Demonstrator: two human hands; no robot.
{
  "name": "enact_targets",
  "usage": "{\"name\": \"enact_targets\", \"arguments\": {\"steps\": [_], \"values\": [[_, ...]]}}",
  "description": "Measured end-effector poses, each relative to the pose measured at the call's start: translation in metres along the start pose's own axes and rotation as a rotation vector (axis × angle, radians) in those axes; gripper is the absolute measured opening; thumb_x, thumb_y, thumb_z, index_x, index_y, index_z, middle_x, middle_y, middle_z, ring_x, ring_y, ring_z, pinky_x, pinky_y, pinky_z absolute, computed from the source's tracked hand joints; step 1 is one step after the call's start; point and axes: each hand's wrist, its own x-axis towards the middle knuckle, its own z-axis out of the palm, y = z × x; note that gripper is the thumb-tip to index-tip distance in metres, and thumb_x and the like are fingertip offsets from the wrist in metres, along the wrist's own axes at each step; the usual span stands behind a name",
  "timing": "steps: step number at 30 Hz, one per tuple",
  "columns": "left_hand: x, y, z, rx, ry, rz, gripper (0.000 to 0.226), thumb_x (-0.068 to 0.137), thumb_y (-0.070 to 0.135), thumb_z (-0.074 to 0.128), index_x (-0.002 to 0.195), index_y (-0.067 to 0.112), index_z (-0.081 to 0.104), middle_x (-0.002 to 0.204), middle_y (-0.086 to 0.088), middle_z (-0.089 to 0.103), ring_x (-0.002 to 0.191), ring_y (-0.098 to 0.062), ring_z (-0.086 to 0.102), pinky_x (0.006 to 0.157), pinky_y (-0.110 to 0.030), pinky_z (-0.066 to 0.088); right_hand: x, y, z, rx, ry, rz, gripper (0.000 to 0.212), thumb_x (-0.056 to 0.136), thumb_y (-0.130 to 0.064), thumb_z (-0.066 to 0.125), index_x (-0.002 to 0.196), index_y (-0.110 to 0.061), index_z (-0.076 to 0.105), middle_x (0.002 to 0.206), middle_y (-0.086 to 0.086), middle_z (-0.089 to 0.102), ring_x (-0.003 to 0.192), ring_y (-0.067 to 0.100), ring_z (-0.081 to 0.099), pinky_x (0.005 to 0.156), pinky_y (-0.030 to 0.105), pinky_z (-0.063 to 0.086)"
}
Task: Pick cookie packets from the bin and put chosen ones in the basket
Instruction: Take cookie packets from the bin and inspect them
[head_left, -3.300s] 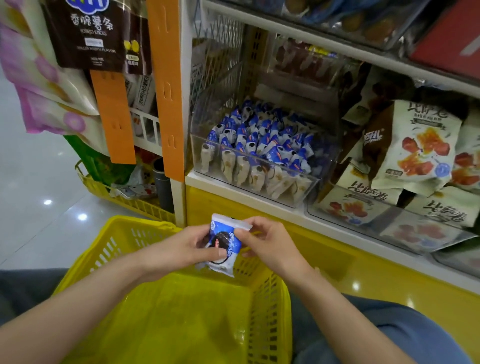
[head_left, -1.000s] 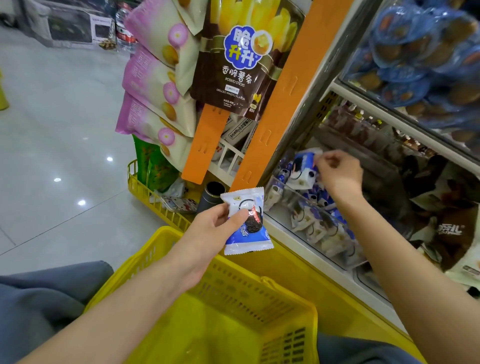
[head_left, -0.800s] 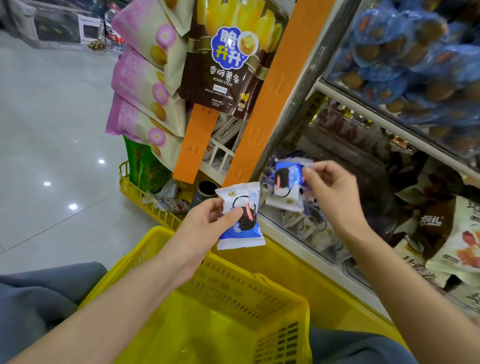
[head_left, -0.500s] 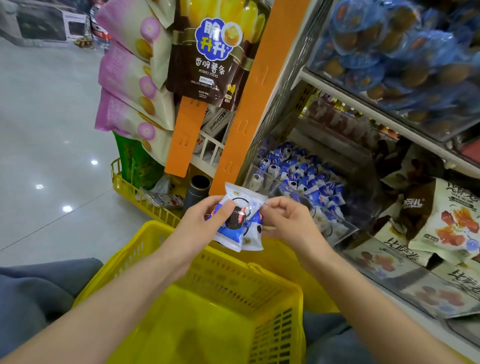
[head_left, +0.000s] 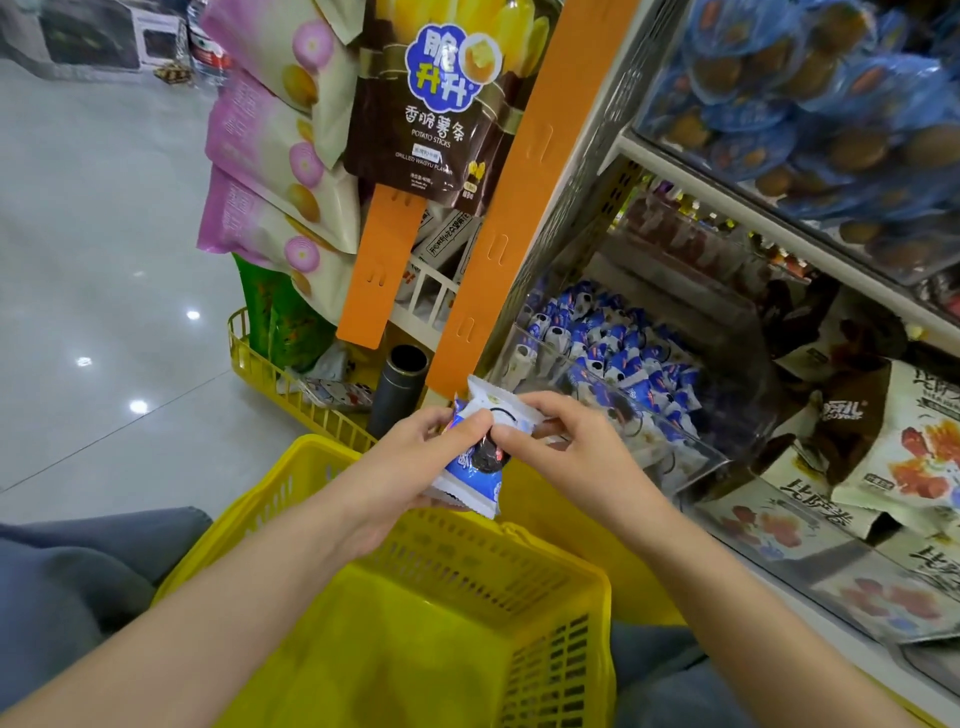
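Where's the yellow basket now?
Bottom centre of the head view, the yellow basket sits below the left hand and right hand holding cookie packets.

Brown potato-stick bag (head_left: 431, 104) hangs far centre, with pink snack bags (head_left: 270, 171) stacked to its left. Long orange strip (head_left: 498, 244) runs down the shelf post. Dark cylinder (head_left: 397, 387) stands upright below. White snack bags (head_left: 904, 441) lie right. Blue-wrapped items (head_left: 810, 83) fill the upper shelf.

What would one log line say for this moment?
left hand: holds cookie packets | right hand: pinches same packets | packets: above basket, not yet in | bin: holds many more
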Motion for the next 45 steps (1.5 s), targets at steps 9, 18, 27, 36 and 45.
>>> {"name": "enact_targets", "arguments": {"steps": [9, 18, 27, 36, 45], "values": [[0.003, -0.006, 0.0, 0.002, 0.159, -0.028, 0.055, 0.069, 0.053, 0.066, 0.115, 0.025, 0.052, 0.096, 0.004, 0.071, 0.076, -0.006, 0.068, 0.054, -0.018, 0.046, -0.001, 0.0, 0.001, 0.174, -0.019, 0.119, 0.026, 0.075, -0.02, 0.075, 0.09, -0.021, 0.054, 0.089, -0.002, 0.063, 0.071, 0.01, 0.062, 0.07, 0.029, 0.056], [0.009, -0.007, -0.007, -0.091, 0.184, 0.08, 0.031, 0.078, 0.027, 0.07, 0.103, 0.03, 0.051, 0.096, 0.006, 0.07, 0.079, -0.007, 0.07, 0.061, -0.021, 0.053, -0.009, 0.009, -0.009, 0.511, -0.179, 0.271, 0.039, 0.082, -0.016, 0.066, 0.118, -0.012, 0.051, 0.111, 0.006, 0.067, 0.094, 0.017, 0.068, 0.078, 0.03, 0.057], [0.011, -0.008, 0.001, 0.045, 0.169, 0.201, 0.028, 0.083, 0.016, 0.066, 0.104, 0.024, 0.049, 0.096, 0.006, 0.065, 0.071, 0.005, 0.065, 0.055, -0.011, 0.049, -0.003, 0.001, -0.017, 0.149, -0.416, 0.217, 0.026, 0.086, -0.03, 0.058, 0.103, -0.012, 0.065, 0.098, 0.003, 0.072, 0.087, 0.011, 0.066, 0.076, 0.017, 0.051], [0.017, 0.0, -0.003, -0.022, 0.319, 0.179, 0.009, 0.097, 0.024, 0.042, 0.098, 0.022, 0.05, 0.082, 0.011, 0.059, 0.054, 0.018, 0.054, 0.046, -0.001, 0.038, 0.067, 0.001, -0.081, 0.083, 0.301, 0.212, 0.026, 0.09, -0.027, 0.058, 0.099, -0.003, 0.061, 0.081, 0.013, 0.06, 0.07, 0.018, 0.056, 0.067, 0.026, 0.05], [0.018, 0.003, -0.001, -0.052, 0.306, 0.143, 0.012, 0.097, 0.024, 0.043, 0.088, 0.027, 0.049, 0.081, 0.011, 0.06, 0.054, 0.018, 0.054, 0.044, -0.001, 0.037, 0.11, 0.019, -0.073, -0.154, 0.15, 0.375, 0.025, 0.083, -0.026, 0.068, 0.073, -0.01, 0.051, 0.068, 0.005, 0.053, 0.061, 0.011, 0.051, 0.048, 0.016, 0.045]]}}
